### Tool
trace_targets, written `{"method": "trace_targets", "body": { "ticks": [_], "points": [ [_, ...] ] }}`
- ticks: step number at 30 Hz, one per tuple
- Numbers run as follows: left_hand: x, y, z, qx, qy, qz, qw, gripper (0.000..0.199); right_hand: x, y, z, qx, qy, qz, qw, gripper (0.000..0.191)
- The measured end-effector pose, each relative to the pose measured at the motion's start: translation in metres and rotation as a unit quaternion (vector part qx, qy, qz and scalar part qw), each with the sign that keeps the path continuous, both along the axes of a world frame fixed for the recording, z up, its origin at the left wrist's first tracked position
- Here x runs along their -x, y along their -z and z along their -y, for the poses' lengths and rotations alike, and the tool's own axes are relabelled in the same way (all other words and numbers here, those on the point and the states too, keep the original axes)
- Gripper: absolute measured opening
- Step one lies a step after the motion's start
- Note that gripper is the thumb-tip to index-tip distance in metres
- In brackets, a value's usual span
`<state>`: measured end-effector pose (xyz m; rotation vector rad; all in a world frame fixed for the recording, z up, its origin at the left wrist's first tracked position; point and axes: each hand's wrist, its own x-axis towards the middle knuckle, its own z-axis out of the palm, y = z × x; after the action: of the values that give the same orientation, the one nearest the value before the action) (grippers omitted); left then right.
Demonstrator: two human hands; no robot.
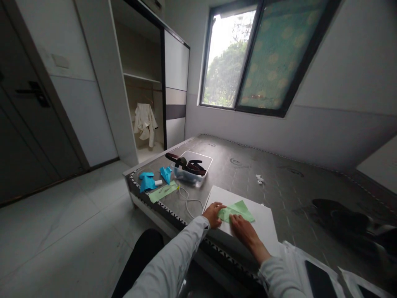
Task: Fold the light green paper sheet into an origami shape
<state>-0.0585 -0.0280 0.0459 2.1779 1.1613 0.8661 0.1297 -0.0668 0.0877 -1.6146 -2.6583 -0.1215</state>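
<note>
Paper (243, 209) on the box (265, 227); I want even pressure.
Left hand (213, 214) sits at its left end, grip unclear; right hand (243, 228) lies unclenched on the near edge.

1. Beyond the white work surface (263, 231), a hand could pass over the mattress (233, 176).
2. A cable (187, 201) and a plastic tub (190, 178) obstruct its far-left side.
3. Packets (298, 263) crowd its near right.

Count: two hands (212, 214), two green papers (242, 210), two blue folded papers (147, 182). One clear bin (192, 179), one hanging white garment (144, 120), one window (271, 58).
</note>
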Motion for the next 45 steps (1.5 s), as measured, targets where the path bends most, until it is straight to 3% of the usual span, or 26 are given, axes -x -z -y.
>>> {"method": "trace_targets", "body": {
  "ticks": [4,8,10,12,13,15,17,18,19,21,25,27,30,32,34,37,41,45],
  "points": [
    [0.0,-0.001,0.0,0.015,-0.036,0.028,0.999,0.04,0.002,-0.007,0.002,0.006,-0.025,-0.014,1.0,0.019],
    [-0.001,-0.005,-0.002,0.035,-0.051,0.093,0.994,0.021,0.004,-0.006,0.009,0.003,0.023,-0.072,0.997,0.015],
    [-0.001,-0.006,-0.002,0.047,-0.055,0.131,0.989,0.039,0.006,-0.003,0.009,0.0,0.064,-0.102,0.993,0.019],
    [-0.001,-0.008,-0.002,0.061,-0.065,0.162,0.983,0.075,0.009,-0.001,0.006,0.01,0.108,-0.208,0.972,0.025],
    [-0.001,-0.009,-0.002,0.071,-0.068,0.17,0.98,0.091,0.01,-0.001,0.003,0.029,0.13,-0.297,0.945,0.03],
    [-0.001,-0.012,-0.001,0.095,-0.07,0.166,0.979,0.103,0.011,-0.001,-0.004,0.087,0.163,-0.492,0.851,0.043],
    [-0.001,-0.015,0.0,0.114,-0.073,0.128,0.983,0.091,0.008,-0.002,-0.011,0.138,0.173,-0.62,0.752,0.053],
    [-0.001,-0.016,0.0,0.117,-0.077,0.101,0.985,0.081,0.005,-0.002,-0.013,0.149,0.182,-0.651,0.722,0.055],
    [-0.001,-0.017,0.001,0.12,-0.082,0.077,0.986,0.071,0.001,-0.001,-0.014,0.149,0.191,-0.659,0.712,0.055],
    [-0.002,-0.018,0.001,0.132,-0.089,0.052,0.986,0.064,-0.011,0.005,-0.014,0.132,0.212,-0.626,0.738,0.052],
    [-0.002,-0.016,0.002,0.155,-0.092,0.011,0.984,0.089,-0.032,0.021,-0.007,0.055,0.269,-0.51,0.815,0.039],
    [-0.002,-0.015,0.003,0.142,-0.085,-0.02,0.986,0.094,-0.037,0.027,-0.005,-0.004,0.297,-0.462,0.836,0.037],
    [-0.002,-0.016,0.005,0.127,-0.062,-0.031,0.989,0.066,-0.036,0.032,-0.002,-0.121,0.294,-0.423,0.848,0.046],
    [-0.002,-0.017,0.005,0.121,-0.049,-0.032,0.991,0.037,-0.032,0.032,0.001,-0.152,0.242,-0.409,0.867,0.044],
    [-0.003,-0.019,0.004,0.126,-0.048,-0.033,0.99,0.028,-0.027,0.031,0.004,-0.095,0.146,-0.395,0.902,0.036],
    [-0.003,-0.024,0.004,0.171,-0.047,-0.024,0.984,0.037,-0.023,0.028,0.009,0.025,0.034,-0.365,0.93,0.031],
    [-0.002,-0.028,0.006,0.241,-0.027,0.008,0.97,0.05,-0.024,0.022,0.01,0.077,0.051,-0.379,0.921,0.035],
    [-0.004,-0.023,0.004,0.191,-0.047,0.024,0.98,0.029,-0.023,0.018,0.008,0.069,0.066,-0.409,0.908,0.023]
  ]
}}
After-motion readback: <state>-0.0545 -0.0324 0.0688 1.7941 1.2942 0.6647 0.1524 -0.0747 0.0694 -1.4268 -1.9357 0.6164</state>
